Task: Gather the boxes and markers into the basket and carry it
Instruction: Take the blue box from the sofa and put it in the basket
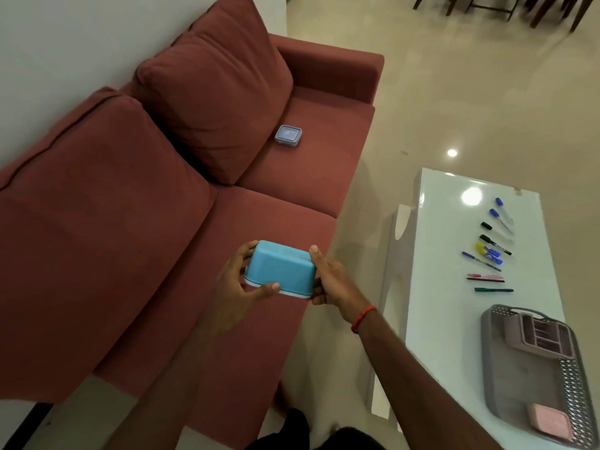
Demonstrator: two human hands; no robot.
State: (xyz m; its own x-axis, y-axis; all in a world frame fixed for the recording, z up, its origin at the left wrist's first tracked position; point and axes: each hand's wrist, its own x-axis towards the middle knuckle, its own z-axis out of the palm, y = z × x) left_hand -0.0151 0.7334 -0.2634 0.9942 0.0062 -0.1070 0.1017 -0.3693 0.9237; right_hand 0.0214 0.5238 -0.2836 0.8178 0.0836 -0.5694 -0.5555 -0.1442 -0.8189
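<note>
Low in the centre of the frame, the left hand (233, 287) and right hand (331, 280) curl round the 2 short ends of the blue box (281, 271), held lid-down above the sofa (97, 222) seat. It looks like light, stiff, smooth plastic, so gripping the ends near the white rim seems safest. At lower right the basket (574, 384) stands on the white table (454, 287), markers (490, 245) lined up beyond it. Farthest, upper centre, a small lilac box (288, 135) sits on the sofa

A table (448, 254) bears markers (490, 251) and basket (574, 394); a sofa (292, 196), one box (288, 135).
</note>
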